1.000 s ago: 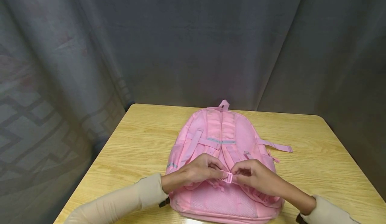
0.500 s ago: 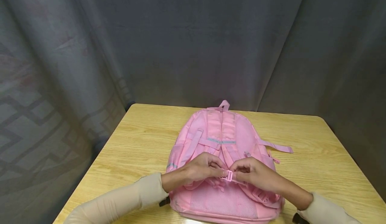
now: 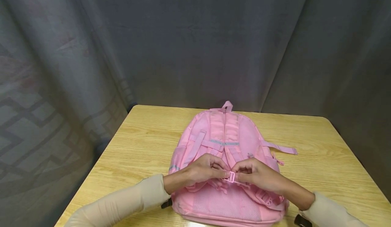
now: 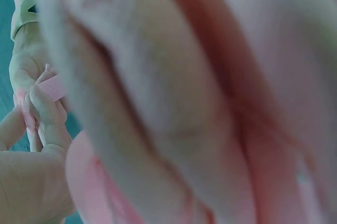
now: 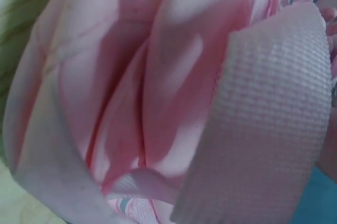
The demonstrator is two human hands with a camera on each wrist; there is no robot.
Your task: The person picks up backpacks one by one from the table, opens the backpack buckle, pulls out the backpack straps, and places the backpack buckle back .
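Note:
A pink backpack (image 3: pixel 226 206) lies on the table with its shoulder straps facing up. Over its lower middle, my left hand (image 3: pixel 203 169) pinches a pink plastic buckle (image 3: pixel 231 177) between thumb and fingers. Close against it on the right, my right hand (image 3: pixel 261 176) pinches the pink webbing strap (image 5: pixel 258 124) that runs to the buckle. The strap fills much of the right wrist view, in front of folds of the bag. Blurred fingers (image 4: pixel 152 76) cover most of the left wrist view, and the fingertips hide part of the buckle.
The wooden table (image 3: pixel 146 135) extends around the bag on both sides. A loose strap end (image 3: pixel 282 149) sticks out to the right of the bag. Grey curtains (image 3: pixel 195 43) hang behind the table and at its sides.
My right hand and sleeve have shifted slightly left, and the buckle has moved a little up and left with them. The left hand stays almost in place, keeping its pinch.

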